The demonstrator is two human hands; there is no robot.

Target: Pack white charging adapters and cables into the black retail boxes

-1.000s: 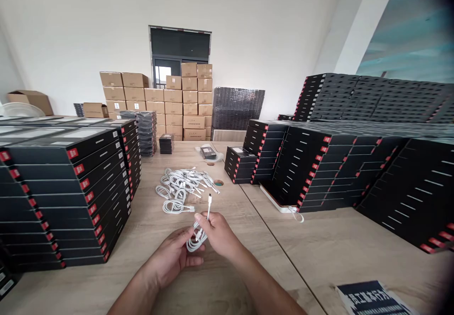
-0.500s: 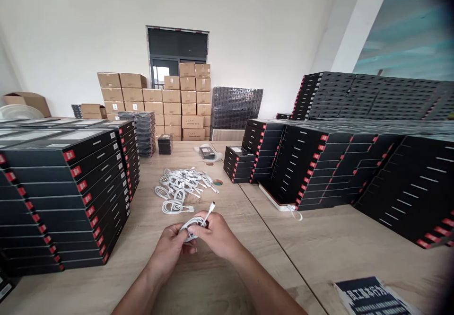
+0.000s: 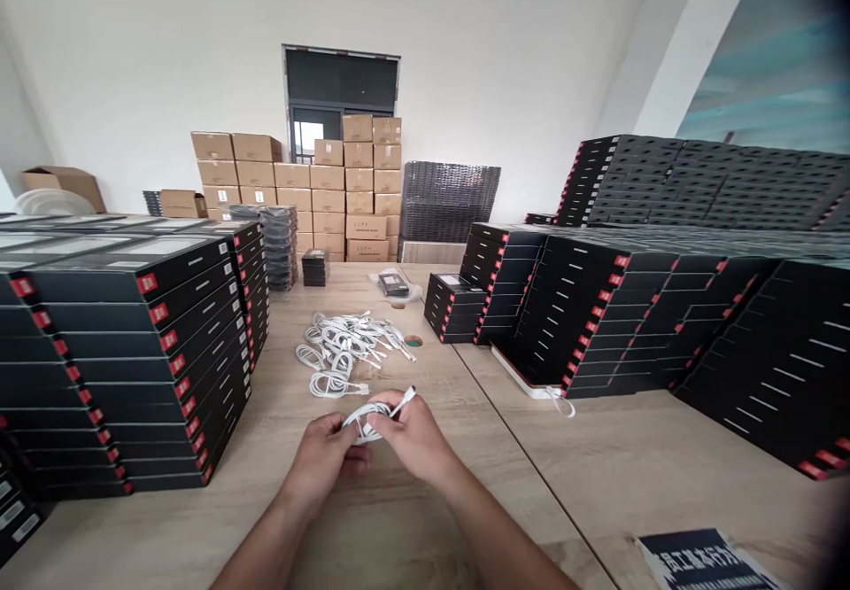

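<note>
Between my two hands is a coiled white cable (image 3: 362, 414), held above the wooden table (image 3: 398, 519). My left hand (image 3: 323, 454) pinches the left side of the coil. Closed on its right side, my right hand (image 3: 410, 435) has the thumb pressed over the strands. One plug end of the cable sticks out past the right fingers, pointing up and right. Some fingertips are hidden behind the coil. Just beyond my hands lies a loose pile of white cables (image 3: 351, 339), several of them coiled.
Tall stacks of black boxes stand at the left (image 3: 133, 368) and right (image 3: 577, 306). A white-edged tray (image 3: 524, 377) lies against the right stack. A bagged black item (image 3: 393, 284) sits farther back. Cardboard boxes (image 3: 325, 191) are piled by the wall. A torn printed sheet (image 3: 697, 559) lies near right.
The view has turned slightly left, so the scene sits farther right. My hands still hold the coil; the protruding plug end now leans more to the right.
</note>
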